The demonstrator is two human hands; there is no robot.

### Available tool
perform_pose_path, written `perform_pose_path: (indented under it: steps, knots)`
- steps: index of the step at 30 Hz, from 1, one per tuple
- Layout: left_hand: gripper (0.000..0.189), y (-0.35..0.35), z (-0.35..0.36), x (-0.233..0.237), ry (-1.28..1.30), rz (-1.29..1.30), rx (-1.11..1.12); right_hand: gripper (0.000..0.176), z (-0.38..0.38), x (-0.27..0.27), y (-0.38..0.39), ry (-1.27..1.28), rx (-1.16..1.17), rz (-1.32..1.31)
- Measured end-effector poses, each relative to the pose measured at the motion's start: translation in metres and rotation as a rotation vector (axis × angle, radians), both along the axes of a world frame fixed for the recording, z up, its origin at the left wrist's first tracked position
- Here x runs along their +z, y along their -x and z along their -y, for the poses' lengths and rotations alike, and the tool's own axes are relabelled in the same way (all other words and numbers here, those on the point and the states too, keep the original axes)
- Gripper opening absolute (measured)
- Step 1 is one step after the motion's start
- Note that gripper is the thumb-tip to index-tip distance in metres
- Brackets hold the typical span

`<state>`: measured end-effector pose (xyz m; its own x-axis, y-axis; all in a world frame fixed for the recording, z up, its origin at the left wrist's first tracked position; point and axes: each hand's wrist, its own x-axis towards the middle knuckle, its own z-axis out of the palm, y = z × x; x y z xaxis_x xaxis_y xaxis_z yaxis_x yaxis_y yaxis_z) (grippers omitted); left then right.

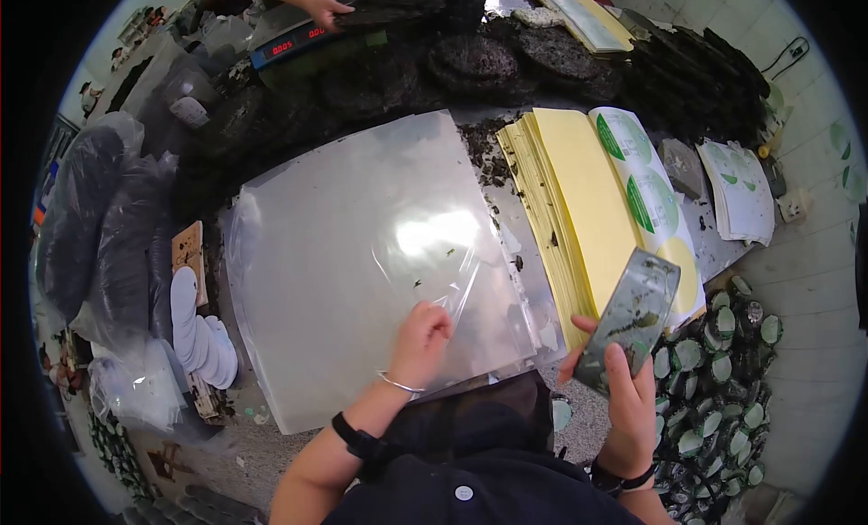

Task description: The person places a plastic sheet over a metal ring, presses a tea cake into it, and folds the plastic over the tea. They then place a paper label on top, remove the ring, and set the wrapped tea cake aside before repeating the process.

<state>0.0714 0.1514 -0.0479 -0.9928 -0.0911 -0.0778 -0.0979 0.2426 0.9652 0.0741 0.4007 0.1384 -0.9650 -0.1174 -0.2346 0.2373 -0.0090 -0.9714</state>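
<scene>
A stack of clear plastic sheets lies before me, with glare and a few dark flecks on top. My left hand is closed over the lower right of the stack, its fingertips pinched at the top film, which creases around them. Fingers and thumb of my right hand wrap a glossy, dark grey, phone-shaped slab with dark flecks on its face. The slab is tilted above the lower end of a yellow paper stack. A sheet of round green-and-white labels lies on this stack.
Round dark cakes line the back, beside a scale with red digits and another person's hand. Several wrapped cakes are piled at lower right. Plastic-wrapped bundles and white oval cards are at left.
</scene>
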Motion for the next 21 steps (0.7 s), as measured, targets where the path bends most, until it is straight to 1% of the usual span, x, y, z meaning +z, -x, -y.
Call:
perform_pose_path:
  steps: [1, 2, 4, 5, 6, 8, 9, 10, 11, 12, 13, 14, 15, 16, 17, 18, 19, 20, 21]
  knots:
    - [0.014, 0.002, -0.008, -0.002, 0.286, -0.231, -0.084, 0.042, 0.007, -0.003, 0.011, -0.012, 0.023, -0.017]
    - [0.014, 0.006, -0.022, -0.001, 0.273, -0.223, -0.076, 0.042, 0.016, -0.003, 0.022, -0.025, 0.03, -0.009]
    - [0.013, 0.012, -0.043, 0.002, 0.541, -0.168, -0.129, 0.042, 0.035, -0.004, 0.038, 0.008, 0.023, 0.002]
    - [0.017, 0.015, -0.041, -0.004, 0.52, -0.094, -0.143, 0.041, 0.04, -0.004, 0.046, 0.017, 0.051, -0.013]
    - [0.017, 0.018, -0.035, -0.012, 0.508, -0.089, -0.133, 0.041, 0.045, -0.004, 0.055, 0.005, 0.062, -0.01]
    - [0.021, 0.017, -0.012, -0.024, 0.229, 0.021, -0.245, 0.041, 0.053, -0.005, 0.07, -0.028, 0.086, -0.063]
    - [0.021, 0.017, -0.006, -0.023, 0.223, 0.025, -0.239, 0.038, 0.06, -0.008, 0.08, -0.069, 0.082, -0.084]
    - [0.021, 0.014, 0.0, -0.021, 0.125, 0.009, -0.205, 0.038, 0.069, -0.013, 0.09, -0.072, 0.089, -0.079]
    - [0.022, 0.013, 0.009, -0.016, 0.028, -0.009, -0.168, 0.034, 0.081, -0.019, 0.1, -0.325, 0.161, -0.184]
    - [0.02, 0.017, 0.028, -0.011, -0.314, 0.282, -0.049, 0.031, 0.092, -0.023, 0.109, -0.577, 0.236, -0.298]
    - [0.018, 0.025, 0.06, -0.005, -0.656, 0.56, 0.074, 0.025, 0.104, -0.027, 0.111, -0.928, 0.416, -0.317]
    - [0.013, 0.038, 0.107, 0.011, -1.177, 0.715, 0.383, 0.025, 0.122, -0.037, 0.107, -1.155, 0.642, -0.448]
    - [0.011, 0.052, 0.165, 0.026, -1.228, 0.561, 0.434, 0.031, 0.14, -0.051, 0.098, -1.094, 0.794, -0.618]
    - [0.012, 0.068, 0.203, 0.086, -0.988, 0.373, 0.578, 0.036, 0.166, -0.06, 0.085, -1.125, 1.013, -0.577]
    - [0.013, 0.081, 0.226, 0.129, -1.026, 0.295, 0.403, 0.026, 0.189, -0.073, 0.069, -1.117, 1.126, -0.61]
    - [0.021, 0.082, 0.246, 0.16, -1.051, 0.214, 0.232, 0.027, 0.212, -0.089, 0.061, -1.081, 1.326, -0.559]
    - [0.018, 0.083, 0.239, 0.18, -0.861, 0.197, 0.097, 0.027, 0.235, -0.102, 0.06, -1.009, 1.4, -0.542]
    - [0.016, 0.092, 0.216, 0.196, -0.663, 0.186, -0.034, 0.027, 0.243, -0.133, 0.057, -0.995, 1.426, -0.586]
    - [0.01, 0.092, 0.187, 0.205, -0.618, 0.218, -0.216, 0.029, 0.247, -0.176, 0.046, -0.783, 1.22, -0.696]
